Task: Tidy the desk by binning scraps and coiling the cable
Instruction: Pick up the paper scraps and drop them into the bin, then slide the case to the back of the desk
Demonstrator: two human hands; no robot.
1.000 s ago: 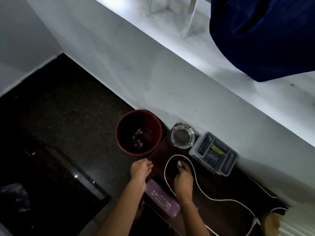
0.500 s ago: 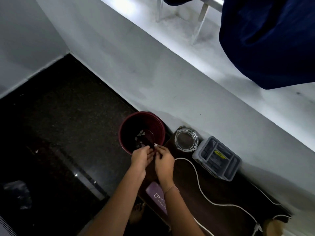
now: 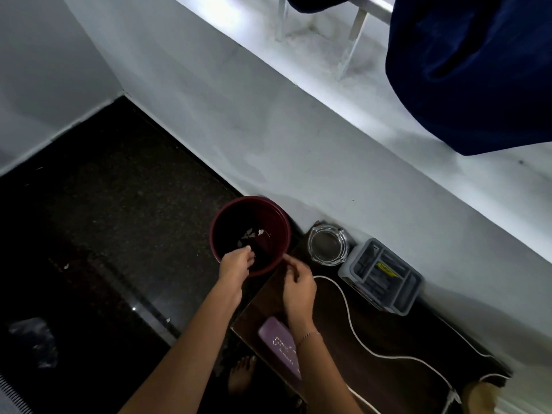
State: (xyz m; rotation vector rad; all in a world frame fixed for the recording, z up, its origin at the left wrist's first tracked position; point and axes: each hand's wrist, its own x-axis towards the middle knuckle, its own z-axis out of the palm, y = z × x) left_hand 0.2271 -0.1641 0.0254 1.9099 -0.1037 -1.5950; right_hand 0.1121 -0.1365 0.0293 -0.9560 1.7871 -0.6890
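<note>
Over bin (image 3: 250, 207), left hand (image 3: 236, 264) fingers (image 3: 245, 251) loosely spread.

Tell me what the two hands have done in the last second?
The right hand left the white cable and carried a small scrap to the red bin, meeting the left hand at its rim. Now the left hand reaches over the bin. The cable's loop has straightened. The glass ashtray, grey tray and purple case stayed put.

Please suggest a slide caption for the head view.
Both hands over a red bin of paper scraps, cable uncoiled.
</note>
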